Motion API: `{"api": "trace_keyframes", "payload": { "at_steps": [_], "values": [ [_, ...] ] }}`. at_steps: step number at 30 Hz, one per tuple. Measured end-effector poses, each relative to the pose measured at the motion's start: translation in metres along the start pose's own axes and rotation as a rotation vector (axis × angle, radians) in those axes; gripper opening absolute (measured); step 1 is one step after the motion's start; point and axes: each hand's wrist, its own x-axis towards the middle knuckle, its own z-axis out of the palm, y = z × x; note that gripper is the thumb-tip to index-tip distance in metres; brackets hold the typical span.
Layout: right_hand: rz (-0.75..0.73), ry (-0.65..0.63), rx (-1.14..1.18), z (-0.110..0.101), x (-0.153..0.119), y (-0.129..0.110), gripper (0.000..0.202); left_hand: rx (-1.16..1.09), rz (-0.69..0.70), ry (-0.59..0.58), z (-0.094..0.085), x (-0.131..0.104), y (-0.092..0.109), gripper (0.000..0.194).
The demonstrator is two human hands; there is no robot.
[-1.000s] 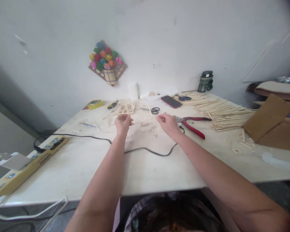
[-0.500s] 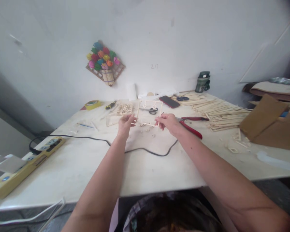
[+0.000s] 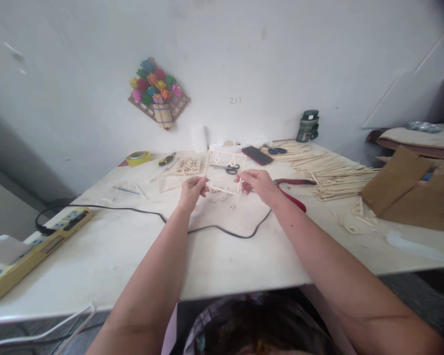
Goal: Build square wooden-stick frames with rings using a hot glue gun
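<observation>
A square frame of thin wooden sticks (image 3: 224,190) is held up above the table, with small diamond-shaped pieces along its top bar. My left hand (image 3: 193,191) is closed on its left side, thumb against fingers. On the right side, my right hand (image 3: 257,183) pinches the other upright. Through the frame's opening I see dark-handled scissors (image 3: 232,169) on the table. Several small wooden bits (image 3: 232,207) lie below the frame. Red-handled pliers (image 3: 294,199) rest by my right wrist, and a latticed stick panel (image 3: 188,166) lies beyond my left hand.
A black cord (image 3: 222,228) crosses the table to a yellow power strip (image 3: 40,256) at left. Loose sticks (image 3: 340,172) and a cardboard box (image 3: 414,192) stand at right. A phone (image 3: 257,155), yellow tape (image 3: 138,158) and a green bottle (image 3: 308,125) are at the back.
The stick frame has turned slightly, its top edge now tilting down to the right. My right hand has shifted a little up its side. The whole view has moved slightly.
</observation>
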Motion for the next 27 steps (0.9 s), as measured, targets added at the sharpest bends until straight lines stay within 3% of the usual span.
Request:
{"api": "trace_keyframes", "payload": {
  "at_steps": [3, 6, 10, 15, 19, 27],
  "values": [
    [-0.021, 0.194, -0.202, -0.018, 0.006, 0.001, 0.037, -0.063, -0.034, 0.049, -0.002, 0.001, -0.001, 0.032],
    [0.006, 0.328, -0.619, -0.036, 0.011, 0.008, 0.029, -0.136, -0.073, 0.090, -0.004, 0.002, -0.003, 0.034],
    [0.028, 0.209, -1.084, -0.040, 0.010, 0.014, 0.031, -0.231, -0.101, 0.090, -0.005, 0.003, -0.005, 0.033],
    [0.057, -0.021, -1.434, -0.024, 0.002, 0.013, 0.038, -0.289, -0.098, 0.066, -0.006, 0.002, -0.006, 0.031],
    [0.094, -0.028, -1.532, -0.016, 0.001, 0.016, 0.037, -0.286, -0.108, 0.053, -0.004, 0.002, -0.008, 0.032],
    [0.217, -0.063, -1.518, -0.015, 0.009, 0.029, 0.037, -0.287, -0.120, 0.010, -0.004, 0.003, -0.014, 0.033]
  ]
}}
